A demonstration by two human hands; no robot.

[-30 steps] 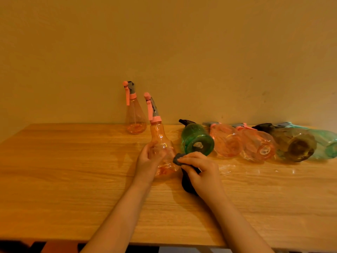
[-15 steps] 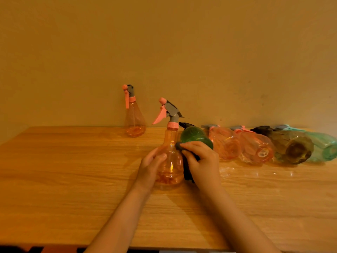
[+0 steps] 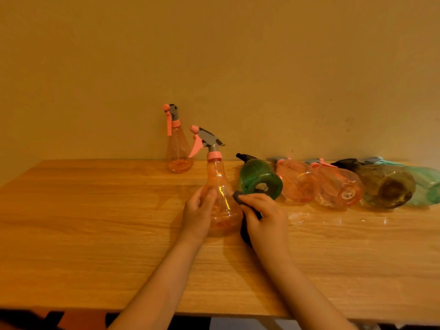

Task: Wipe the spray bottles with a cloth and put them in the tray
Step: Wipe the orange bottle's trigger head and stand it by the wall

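on the wooden table (image 3: 95,234), head view: an upright orange spray bottle (image 3: 220,201) with a pink collar, pink trigger and grey nozzle head stands near the middle, its nozzle pointing left. the left hand (image 3: 198,215) holds the bottle's lower left side, fingers curled against the body; its grip is on the bottle. the right hand (image 3: 264,219) grips a dark cloth (image 3: 245,231), fingers bent over it, and presses the cloth's upper end against the right side of the same bottle; the rest of the cloth hangs down between hand and table. both forearms reach in from the lower edge.

behind and to the left, close to the wall (image 3: 238,67), a second orange spray bottle (image 3: 177,148) stands upright, well apart from the hands.

to the right, a row of bottles lies on its side with bases toward the camera: a green bottle (image 3: 260,178) just beside the held bottle, then a pink bottle (image 3: 296,183), another pink bottle (image 3: 338,189), a dark brownish bottle (image 3: 385,184) and a pale teal bottle (image 3: 426,184) at the frame's edge. neighbouring bottles in the row appear to touch or nearly touch.

at the table's near edge, lower left, dark and reddish shapes (image 3: 71,320) show, too unclear to identify.
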